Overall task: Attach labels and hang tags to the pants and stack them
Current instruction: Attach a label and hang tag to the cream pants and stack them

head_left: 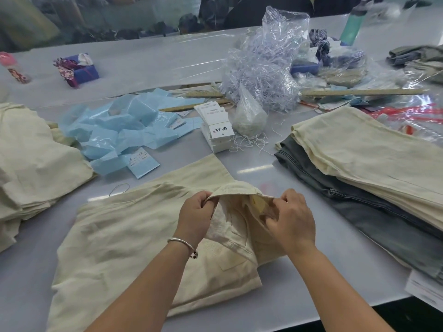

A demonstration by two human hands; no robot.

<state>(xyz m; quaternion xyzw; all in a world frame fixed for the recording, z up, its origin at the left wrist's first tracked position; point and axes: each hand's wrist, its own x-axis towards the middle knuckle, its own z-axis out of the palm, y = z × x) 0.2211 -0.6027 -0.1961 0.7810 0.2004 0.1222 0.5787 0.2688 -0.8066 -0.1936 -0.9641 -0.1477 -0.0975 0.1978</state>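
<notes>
Cream pants (124, 238), waistband pinched by left hand (195, 215), right hand (293, 220)

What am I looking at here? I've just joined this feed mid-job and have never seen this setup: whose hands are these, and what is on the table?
There is no machine: one camera sits on a person's head, looking down at their own hands. The left hand pinches the waistband of cream pants, lifting it open; the right hand grips the fabric inside. On the grey table lie white hang tags, blue label sheets, a bag of clear plastic fasteners, loose string, a stack of folded pants at right and a cream heap at left.
</notes>
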